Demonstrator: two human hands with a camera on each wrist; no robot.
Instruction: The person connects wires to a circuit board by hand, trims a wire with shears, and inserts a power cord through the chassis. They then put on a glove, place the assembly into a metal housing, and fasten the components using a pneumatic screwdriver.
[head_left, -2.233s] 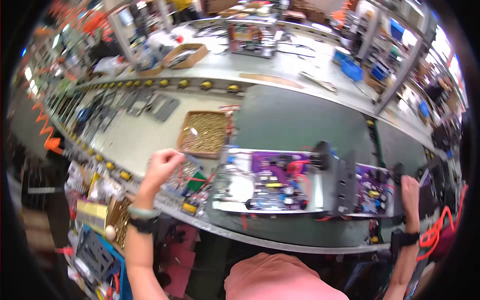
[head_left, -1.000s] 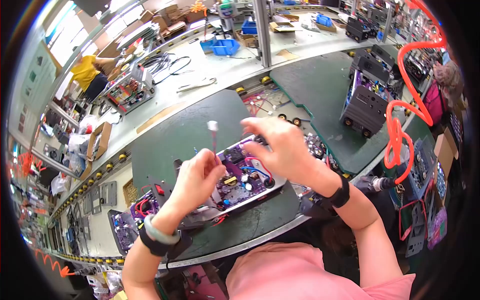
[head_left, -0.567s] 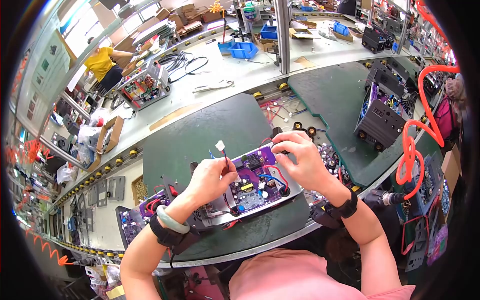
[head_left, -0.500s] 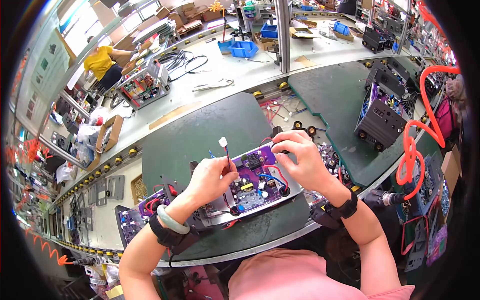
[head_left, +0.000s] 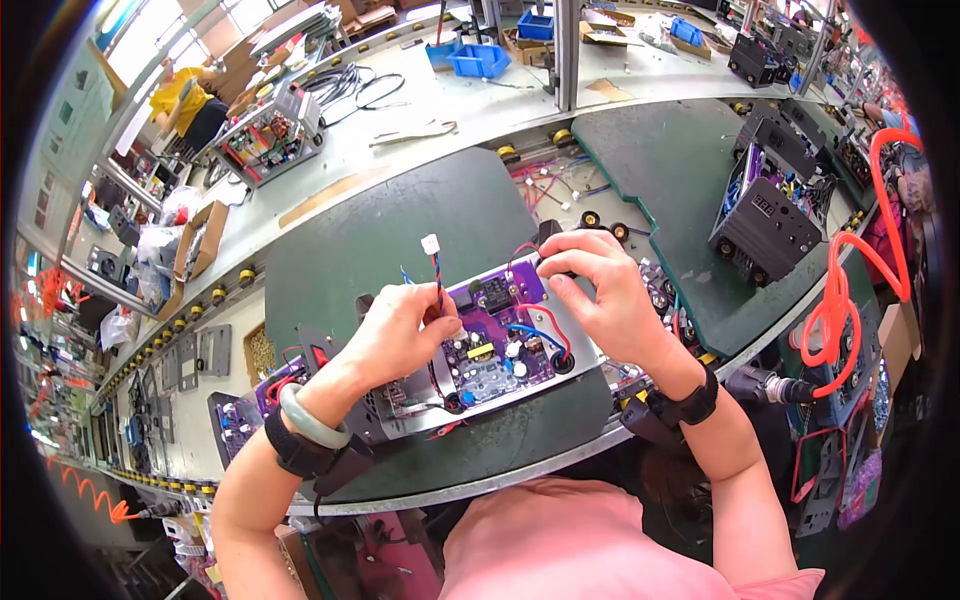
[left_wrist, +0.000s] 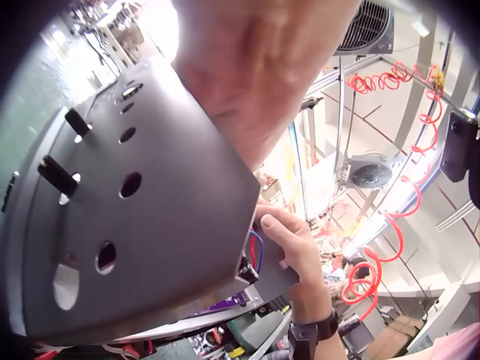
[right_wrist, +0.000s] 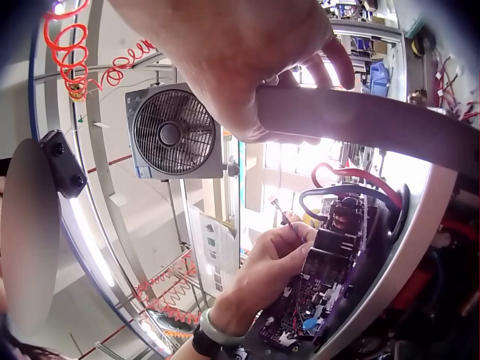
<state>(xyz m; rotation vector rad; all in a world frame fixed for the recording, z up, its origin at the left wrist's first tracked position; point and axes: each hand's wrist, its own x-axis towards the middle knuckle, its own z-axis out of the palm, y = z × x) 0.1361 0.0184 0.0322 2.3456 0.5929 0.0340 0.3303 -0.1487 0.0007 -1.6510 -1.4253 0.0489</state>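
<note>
Head view: the metal chassis [head_left: 590,350] is being shown lying on the green mat [head_left: 400,215] at the centre of the bench, with the purple circuit board [head_left: 500,375] being carried inside it. Part of its left end is being covered by the left hand [head_left: 400,325]. At the board's ten o'clock, twisted wires [head_left: 438,272] are being pinched between that hand's thumb and fingers, and a white connector [head_left: 430,243] is being held up above them. At two o'clock, the right hand [head_left: 605,290] is being held with bent fingers at the far right corner; whether anything is being gripped cannot be told, as the fingertips are being hidden. A red wire and a blue wire [head_left: 536,333] are being seen looped just below that hand.

Farther out, a dark assembled unit [head_left: 765,215] is being seen at two o'clock, and another purple board [head_left: 238,425] between eight and nine o'clock, partly cut off by the left arm.

From the left wrist, a dark perforated panel [left_wrist: 169,195] is being shown large, its holes not being made out from the head; the left hand is being blurred and its fingertips are being hidden. From the right wrist, the left hand's pinch is being shown from the other side, while the right palm is being crossed by a dark strip [right_wrist: 352,116]. A box fan [right_wrist: 172,131] is also being revealed there, outside the head view.
</note>
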